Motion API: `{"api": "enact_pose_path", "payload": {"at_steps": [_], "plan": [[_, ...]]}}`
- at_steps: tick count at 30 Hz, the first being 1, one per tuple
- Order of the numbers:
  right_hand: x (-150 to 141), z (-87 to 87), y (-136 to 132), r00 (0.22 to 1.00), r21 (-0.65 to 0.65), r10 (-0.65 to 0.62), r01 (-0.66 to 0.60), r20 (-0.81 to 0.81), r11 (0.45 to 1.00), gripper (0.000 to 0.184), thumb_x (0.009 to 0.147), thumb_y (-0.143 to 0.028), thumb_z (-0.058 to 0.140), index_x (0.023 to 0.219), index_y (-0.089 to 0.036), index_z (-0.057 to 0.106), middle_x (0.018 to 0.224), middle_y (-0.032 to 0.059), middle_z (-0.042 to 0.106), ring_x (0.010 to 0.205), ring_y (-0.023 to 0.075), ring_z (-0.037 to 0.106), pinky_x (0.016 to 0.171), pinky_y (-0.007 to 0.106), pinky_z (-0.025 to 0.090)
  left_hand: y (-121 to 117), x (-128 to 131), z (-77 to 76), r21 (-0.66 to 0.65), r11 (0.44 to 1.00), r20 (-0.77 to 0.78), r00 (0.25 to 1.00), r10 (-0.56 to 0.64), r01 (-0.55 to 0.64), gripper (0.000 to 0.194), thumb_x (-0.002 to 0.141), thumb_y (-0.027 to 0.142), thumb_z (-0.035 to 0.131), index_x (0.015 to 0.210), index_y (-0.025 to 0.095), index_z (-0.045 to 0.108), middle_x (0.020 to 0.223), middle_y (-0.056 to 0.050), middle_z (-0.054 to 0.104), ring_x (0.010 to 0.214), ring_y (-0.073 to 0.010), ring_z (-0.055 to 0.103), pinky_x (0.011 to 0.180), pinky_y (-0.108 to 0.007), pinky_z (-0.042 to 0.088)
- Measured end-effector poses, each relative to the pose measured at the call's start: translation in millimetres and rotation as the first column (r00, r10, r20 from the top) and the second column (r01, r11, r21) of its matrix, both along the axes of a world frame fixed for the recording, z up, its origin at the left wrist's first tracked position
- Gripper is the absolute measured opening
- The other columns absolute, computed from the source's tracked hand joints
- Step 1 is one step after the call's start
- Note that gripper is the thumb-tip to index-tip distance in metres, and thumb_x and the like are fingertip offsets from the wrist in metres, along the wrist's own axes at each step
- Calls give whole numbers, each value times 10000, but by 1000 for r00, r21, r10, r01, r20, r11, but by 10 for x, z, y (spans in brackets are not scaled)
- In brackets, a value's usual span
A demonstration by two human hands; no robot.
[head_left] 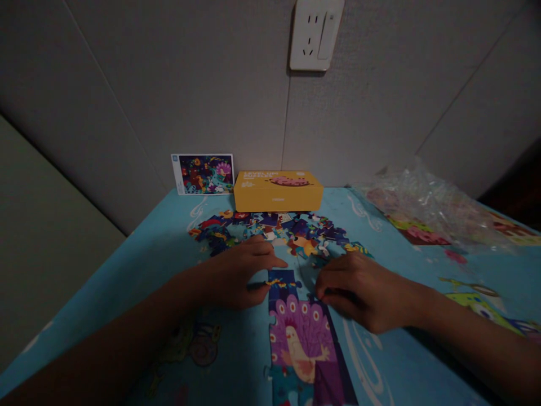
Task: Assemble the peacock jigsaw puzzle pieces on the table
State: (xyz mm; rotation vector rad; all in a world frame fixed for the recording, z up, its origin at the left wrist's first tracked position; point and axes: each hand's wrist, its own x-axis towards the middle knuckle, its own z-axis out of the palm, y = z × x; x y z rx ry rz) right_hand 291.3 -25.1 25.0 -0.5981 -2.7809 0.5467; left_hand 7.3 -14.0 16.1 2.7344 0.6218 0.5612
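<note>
A partly joined jigsaw puzzle [302,344] with a pink peacock-like bird lies on the blue tablecloth in front of me. At its far end is a dark blue puzzle piece [282,277] with an orange squiggle. My left hand [247,273] is beside that piece, index finger stretched out and thumb apart, the thumb tip near its left edge. On the other side, my right hand [361,290] has its fingers curled together at the puzzle's upper right edge; whatever is between the fingertips is hidden. Beyond both hands lies a heap of loose puzzle pieces [302,243].
A yellow puzzle box [278,194] stands against the wall, with a picture card [205,175] leaning to its left. Clear plastic bags [435,206] with coloured pieces lie at the back right. A socket plate [316,35] is on the wall.
</note>
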Motion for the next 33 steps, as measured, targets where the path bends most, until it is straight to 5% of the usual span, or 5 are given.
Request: {"api": "enact_pose_path", "payload": {"at_steps": [5, 10, 18, 33], "plan": [[-23, -11, -11, 1000, -4, -19, 19, 15, 1000, 151, 923, -167, 487, 924, -180, 638, 766, 30, 662, 663, 151, 592, 595, 283, 370, -4, -5, 16, -2, 1000, -11, 1000, -10, 10, 416, 817, 89, 573, 1219, 184, 619, 1040, -94, 605, 996, -229, 559, 912, -382, 476], [-62, -32, -10, 1000, 14, 1, -1, -6, 1000, 248, 991, -193, 429, 1029, -169, 673, 808, 50, 679, 694, 154, 616, 613, 280, 403, -68, 71, 73, -21, 996, -49, 995, -84, 83, 482, 826, -3, 473, 1226, 235, 602, 1335, -54, 601, 1123, -232, 520, 1028, -410, 407], [-75, -37, 2, 1000, 23, 2, -2, -13, 1000, 270, 993, -196, 416, 1000, -172, 685, 818, 58, 678, 705, 157, 628, 610, 277, 420, -166, 180, 133, -174, 982, -190, 981, 35, -69, 682, 714, -35, 455, 1352, 203, 496, 1079, -101, 555, 1019, -249, 496, 855, -345, 491], [-96, -59, 28, 998, 64, -52, 50, 18, 997, 248, 983, -167, 433, 1021, -191, 677, 907, 57, 690, 772, 153, 654, 665, 267, 452, -114, 122, 97, -67, 997, -107, 994, 29, -36, 563, 789, 12, 451, 1330, 154, 523, 1007, -99, 619, 975, -254, 506, 828, -368, 474]]}}
